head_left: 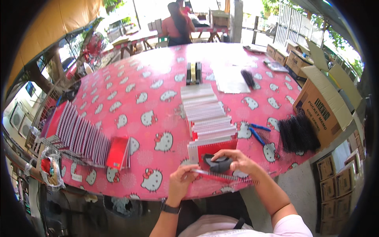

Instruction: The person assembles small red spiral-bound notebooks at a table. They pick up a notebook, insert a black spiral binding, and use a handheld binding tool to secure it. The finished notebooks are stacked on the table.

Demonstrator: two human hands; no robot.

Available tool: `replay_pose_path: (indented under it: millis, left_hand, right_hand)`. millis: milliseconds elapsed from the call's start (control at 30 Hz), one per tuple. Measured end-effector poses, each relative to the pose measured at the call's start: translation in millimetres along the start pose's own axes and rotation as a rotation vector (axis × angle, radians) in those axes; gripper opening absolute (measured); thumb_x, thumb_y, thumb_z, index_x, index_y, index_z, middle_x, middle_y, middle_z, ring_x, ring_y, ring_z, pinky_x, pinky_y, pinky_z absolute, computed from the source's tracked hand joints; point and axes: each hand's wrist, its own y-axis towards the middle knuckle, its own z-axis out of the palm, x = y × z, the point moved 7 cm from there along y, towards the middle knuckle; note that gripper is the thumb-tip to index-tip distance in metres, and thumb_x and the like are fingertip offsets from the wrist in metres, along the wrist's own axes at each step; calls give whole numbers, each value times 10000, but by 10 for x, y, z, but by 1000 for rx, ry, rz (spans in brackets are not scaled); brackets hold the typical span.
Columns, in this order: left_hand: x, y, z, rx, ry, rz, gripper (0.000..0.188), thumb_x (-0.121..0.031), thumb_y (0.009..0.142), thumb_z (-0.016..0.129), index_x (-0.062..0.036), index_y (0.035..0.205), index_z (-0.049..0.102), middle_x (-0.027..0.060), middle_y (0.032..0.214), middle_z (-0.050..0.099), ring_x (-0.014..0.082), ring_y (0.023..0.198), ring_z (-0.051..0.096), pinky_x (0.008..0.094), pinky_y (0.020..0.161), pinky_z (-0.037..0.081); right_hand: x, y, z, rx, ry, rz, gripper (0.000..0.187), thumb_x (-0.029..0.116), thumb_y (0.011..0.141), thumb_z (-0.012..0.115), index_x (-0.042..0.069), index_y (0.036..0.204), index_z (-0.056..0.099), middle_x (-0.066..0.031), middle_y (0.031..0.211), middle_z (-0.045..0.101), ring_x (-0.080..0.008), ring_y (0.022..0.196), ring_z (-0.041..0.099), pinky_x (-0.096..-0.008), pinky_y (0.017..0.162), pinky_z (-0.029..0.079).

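Note:
Close to the table's front edge, my left hand [181, 178] pinches one end of a thin memo pad [203, 172] seen nearly edge-on. A black spiral binding coil [229, 177] runs along the pad's edge, and its loose end sticks out to the right. My right hand [239, 161] is closed around a dark, rounded hand tool [219, 165], held just above the coil; its exact kind is unclear. Directly beyond my hands is a long row of unbound pads [205, 114], with a red cover [215, 147] facing me at its near end.
Bound red notebooks [79, 134] stand in a row at left. Right of the pads lie blue pens or tools [257, 136] and a heap of black coils [299, 132] beside a cardboard box [321, 108]. A tape dispenser [194, 74] sits farther back. Another person [178, 25] is beyond the table.

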Motion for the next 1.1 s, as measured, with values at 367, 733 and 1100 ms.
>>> replay_pose_path:
  millis: [367, 733, 1100]
  left_hand:
    - [157, 22, 74, -75, -193, -19, 297, 42, 868, 616, 7, 1162, 627, 94, 1062, 641, 117, 844, 642, 217, 699, 548]
    - [122, 66, 67, -49, -156, -30, 273, 30, 874, 615, -8, 1142, 651, 89, 1047, 647, 114, 832, 629, 225, 683, 540]
    - [154, 70, 69, -58, -102, -38, 277, 43, 877, 601, -8, 1145, 652, 75, 1036, 640, 93, 793, 610, 211, 681, 516]
  right_hand:
    - [-39, -83, 5, -67, -184, 225, 506, 418, 806, 708, 3, 1083, 628, -33, 944, 612, -94, 833, 559, -240, 719, 441]
    - [88, 24, 5, -49, -201, 107, 503, 469, 788, 716, 31, 1030, 667, -36, 825, 603, -97, 753, 532, -249, 662, 424]
    - [-4, 50, 19, -97, -441, 186, 505, 447, 797, 715, 44, 1092, 642, -32, 898, 611, -112, 831, 529, -268, 730, 427]
